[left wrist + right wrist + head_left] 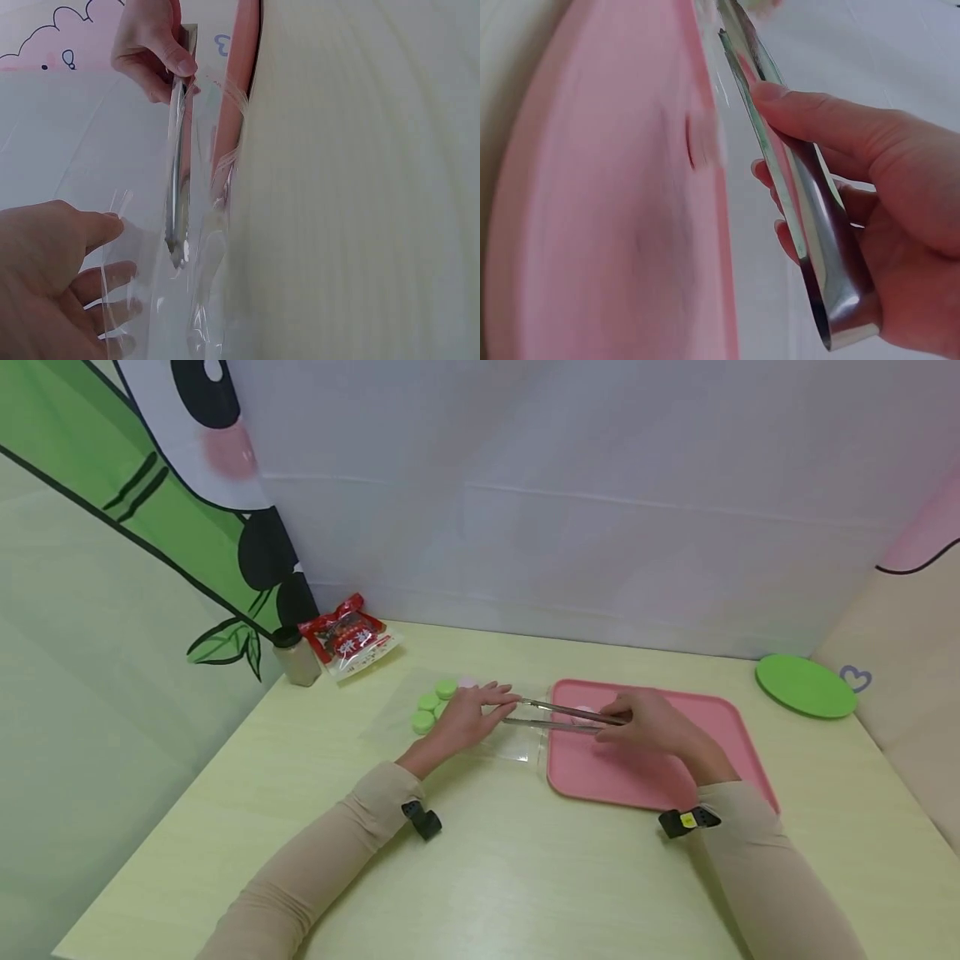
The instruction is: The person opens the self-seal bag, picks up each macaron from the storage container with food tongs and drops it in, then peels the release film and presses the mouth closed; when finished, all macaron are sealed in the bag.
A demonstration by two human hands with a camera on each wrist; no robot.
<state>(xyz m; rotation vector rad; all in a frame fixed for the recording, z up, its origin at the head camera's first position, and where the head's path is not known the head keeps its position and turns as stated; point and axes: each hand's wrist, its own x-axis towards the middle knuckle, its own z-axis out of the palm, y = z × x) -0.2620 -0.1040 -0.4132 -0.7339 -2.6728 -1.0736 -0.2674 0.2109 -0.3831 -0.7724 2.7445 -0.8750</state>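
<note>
My right hand [648,722] grips metal tongs [814,195] by the arms, over the pink tray [738,752]. The tips point left, toward the mouth of a clear plastic bag [517,747]. At the bag's edge my left hand [465,718] holds the film, thumb and fingers apart along it in the left wrist view. Several light green round pieces [422,721] and a pale pink one [467,682] lie at the bag, partly hidden by the left hand. Another pale pink round piece [583,714] shows on the tray behind the tongs.
A red and white snack packet [351,635] lies at the back left beside a jar with a dark lid [297,660]. At the back right is a green round plate [806,686]. A printed cloth [562,552] hangs behind the table.
</note>
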